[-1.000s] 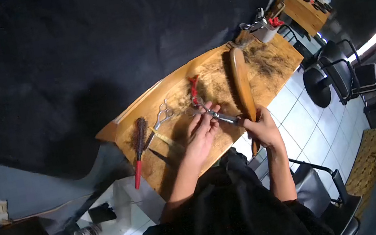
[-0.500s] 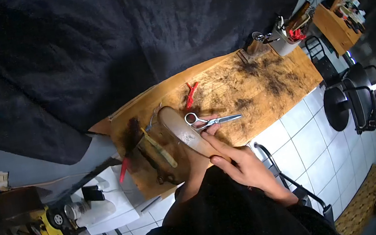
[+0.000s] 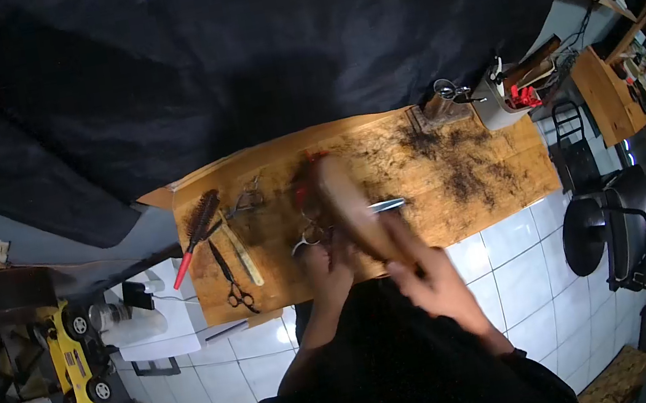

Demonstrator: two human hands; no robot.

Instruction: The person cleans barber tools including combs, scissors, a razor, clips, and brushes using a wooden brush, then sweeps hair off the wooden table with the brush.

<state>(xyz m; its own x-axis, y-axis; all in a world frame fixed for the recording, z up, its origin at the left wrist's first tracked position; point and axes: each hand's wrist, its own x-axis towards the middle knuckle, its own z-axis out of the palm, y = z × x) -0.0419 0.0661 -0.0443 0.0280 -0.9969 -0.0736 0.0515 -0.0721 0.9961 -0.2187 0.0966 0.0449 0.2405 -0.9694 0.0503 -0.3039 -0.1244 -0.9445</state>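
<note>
My right hand (image 3: 430,277) is closed around the handle end of a long, curved brown brush (image 3: 354,209), blurred by motion, above the wooden table. My left hand (image 3: 329,267) is closed on silver scissors (image 3: 386,205); their finger ring shows left of the brush and their blade tip to the right, while the middle is hidden behind the brush. A red clip (image 3: 303,194) lies partly hidden beyond the brush. Left of my hands lie a red-handled round brush (image 3: 199,229), a pale-handled tool (image 3: 243,257), black scissors (image 3: 238,294) and further metal scissors (image 3: 247,199).
Dark hair clippings (image 3: 462,165) are scattered over the wooden table (image 3: 509,192). A tool container (image 3: 498,99) stands at its far right end. Dark cloth (image 3: 273,56) hangs behind it. A white surface (image 3: 158,336) with jars is at left, black chairs (image 3: 629,214) at right.
The brush has swung right, into a blur, with my right hand. My left hand, mostly hidden behind the brush before, now shows to its left with the scissors. The view has turned slightly.
</note>
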